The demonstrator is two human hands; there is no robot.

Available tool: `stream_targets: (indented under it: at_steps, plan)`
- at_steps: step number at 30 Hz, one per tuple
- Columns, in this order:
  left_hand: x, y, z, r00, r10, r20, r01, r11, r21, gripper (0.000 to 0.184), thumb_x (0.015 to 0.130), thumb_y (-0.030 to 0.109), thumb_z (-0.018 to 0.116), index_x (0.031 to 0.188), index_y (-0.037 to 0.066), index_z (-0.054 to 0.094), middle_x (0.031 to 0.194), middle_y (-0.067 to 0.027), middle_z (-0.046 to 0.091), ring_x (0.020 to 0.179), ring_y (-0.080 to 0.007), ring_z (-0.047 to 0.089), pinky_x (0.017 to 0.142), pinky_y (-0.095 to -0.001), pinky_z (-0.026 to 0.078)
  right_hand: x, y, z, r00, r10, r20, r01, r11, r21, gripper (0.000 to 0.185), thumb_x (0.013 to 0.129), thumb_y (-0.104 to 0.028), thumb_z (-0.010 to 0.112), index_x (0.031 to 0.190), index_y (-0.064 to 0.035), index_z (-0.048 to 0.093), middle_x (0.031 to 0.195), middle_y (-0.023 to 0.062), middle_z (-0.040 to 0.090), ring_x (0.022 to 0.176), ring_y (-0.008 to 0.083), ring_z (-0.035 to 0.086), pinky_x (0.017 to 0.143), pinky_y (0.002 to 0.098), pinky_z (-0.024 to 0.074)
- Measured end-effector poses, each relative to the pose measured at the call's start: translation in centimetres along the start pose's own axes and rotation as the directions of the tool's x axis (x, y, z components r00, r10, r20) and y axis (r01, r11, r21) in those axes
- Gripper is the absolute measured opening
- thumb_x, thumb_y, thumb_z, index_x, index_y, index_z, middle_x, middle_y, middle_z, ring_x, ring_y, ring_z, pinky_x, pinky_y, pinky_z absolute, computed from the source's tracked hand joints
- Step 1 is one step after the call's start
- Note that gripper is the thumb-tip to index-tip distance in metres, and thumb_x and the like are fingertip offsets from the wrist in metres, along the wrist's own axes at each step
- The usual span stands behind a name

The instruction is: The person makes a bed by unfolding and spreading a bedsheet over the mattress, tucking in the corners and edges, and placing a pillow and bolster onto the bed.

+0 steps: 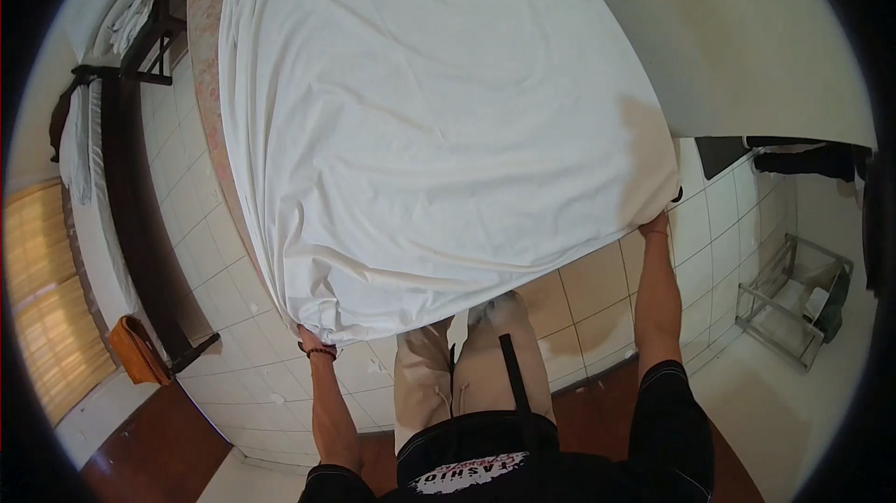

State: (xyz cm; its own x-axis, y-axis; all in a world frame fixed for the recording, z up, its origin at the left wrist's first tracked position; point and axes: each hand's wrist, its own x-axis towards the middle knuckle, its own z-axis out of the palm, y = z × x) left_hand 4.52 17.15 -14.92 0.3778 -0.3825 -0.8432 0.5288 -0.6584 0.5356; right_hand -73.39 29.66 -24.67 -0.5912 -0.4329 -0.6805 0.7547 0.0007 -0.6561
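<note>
A white bed sheet covers a mattress, whose pink patterned side shows along the left. At the near left corner, my left hand is closed on bunched cloth of the sheet, with a dark beaded bracelet on the wrist. My right hand grips the near right corner, its fingers partly hidden by the cloth. Between the two hands the near edge of the sheet is stretched fairly straight, and wrinkles gather most thickly toward the left corner.
White floor tiles surround the bed. To the left stands another dark-framed bed, with a brown bag at its end. A metal frame rack is at the right, and a wall runs along the bed's right side.
</note>
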Motion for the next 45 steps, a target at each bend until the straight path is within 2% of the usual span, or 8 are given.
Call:
stream_targets:
  at_steps: [3,5,17,26,30,37,42,45]
  plan:
    - [1.1,0.8,-1.9,0.998,-0.067,0.001,0.067,0.997,-0.043,0.049,0.087,0.043,0.032,0.122,0.010,0.039,0.119,-0.0073,0.048,0.105,-0.0281,0.050,0.084,-0.0437,0.045,-2.3,2.2,2.1,0.994,0.044,-0.101,-0.032,0.993,0.116,0.034,0.084,-0.028,0.047,0.112,-0.0072,0.048,0.107,0.0060,0.055,0.097,0.0240,0.053,0.076,0.0422,0.0469]
    - [2.4,1.4,-3.7,0.998,-0.056,-0.012,0.056,0.997,-0.056,0.048,0.087,0.042,0.032,0.121,0.009,0.040,0.118,-0.0082,0.049,0.103,-0.0287,0.051,0.082,-0.0449,0.046,-5.6,3.5,6.1,0.845,-0.040,-0.533,-0.055,0.986,-0.160,0.025,0.084,-0.027,0.047,0.102,-0.0095,0.051,0.097,0.0041,0.055,0.085,0.0203,0.054,0.066,0.0373,0.0467]
    - [3.7,6.1,-8.3,0.874,-0.194,0.446,0.246,0.967,-0.062,0.056,0.085,0.040,0.046,0.125,0.003,0.035,0.121,-0.0125,0.046,0.108,-0.0277,0.048,0.090,-0.0429,0.040,-24.0,19.1,16.6,0.965,0.207,-0.158,-0.209,0.978,0.004,0.018,0.087,-0.020,0.044,0.101,-0.0117,0.051,0.095,0.0016,0.052,0.089,0.0156,0.049,0.082,0.0322,0.0401]
    - [10.5,5.3,-11.6,0.824,-0.054,0.564,-0.072,0.977,0.200,0.028,0.075,0.011,0.049,0.099,-0.003,0.054,0.090,-0.0076,0.058,0.080,-0.0185,0.055,0.071,-0.0304,0.045,-35.6,34.8,22.7,0.959,0.275,-0.072,-0.284,0.907,-0.312,0.030,0.087,-0.023,0.044,0.116,-0.0133,0.040,0.114,0.0091,0.045,0.100,0.0246,0.046,0.090,0.0382,0.0363]
    - [10.7,6.9,-11.0,0.636,0.304,0.710,-0.750,0.463,0.473,0.017,0.074,0.011,0.053,0.085,-0.001,0.052,0.065,-0.0172,0.056,0.056,-0.0245,0.053,0.054,-0.0307,0.040,-41.6,42.2,26.2,0.962,0.231,-0.143,-0.271,0.866,-0.421,0.036,0.088,-0.021,0.044,0.122,-0.0135,0.035,0.118,0.0101,0.043,0.101,0.0259,0.045,0.090,0.0411,0.0375]
    - [13.4,7.1,-9.3,0.559,0.411,0.720,-0.743,-0.139,0.655,0.010,0.079,0.013,0.050,0.082,0.005,0.045,0.058,-0.0145,0.058,0.052,-0.0343,0.056,0.053,-0.0463,0.042,-42.0,46.2,27.3,0.943,0.114,-0.314,-0.249,0.866,-0.433,0.040,0.082,-0.014,0.053,0.119,-0.0084,0.038,0.103,0.0108,0.052,0.084,0.0236,0.055,0.067,0.0367,0.0510]
    - [13.2,8.6,-6.9,0.672,0.299,0.677,-0.674,-0.131,0.727,0.014,0.081,0.016,0.048,0.083,0.003,0.045,0.063,-0.0171,0.059,0.059,-0.0360,0.058,0.054,-0.0438,0.046,-39.4,48.0,25.6,0.963,0.074,-0.259,-0.230,0.727,-0.647,0.048,0.078,-0.029,0.059,0.118,-0.0088,0.041,0.107,0.0093,0.054,0.084,0.0229,0.059,0.057,0.0347,0.0538]
    - [13.3,8.1,-5.8,0.908,0.263,0.326,-0.394,0.272,0.878,0.020,0.078,0.017,0.051,0.086,-0.002,0.052,0.076,-0.0250,0.059,0.073,-0.0399,0.058,0.064,-0.0433,0.047,-38.0,48.2,25.9,0.924,0.002,-0.384,-0.135,0.937,-0.321,0.042,0.073,-0.027,0.064,0.109,-0.0096,0.049,0.099,0.0091,0.059,0.087,0.0256,0.058,0.058,0.0393,0.0540]
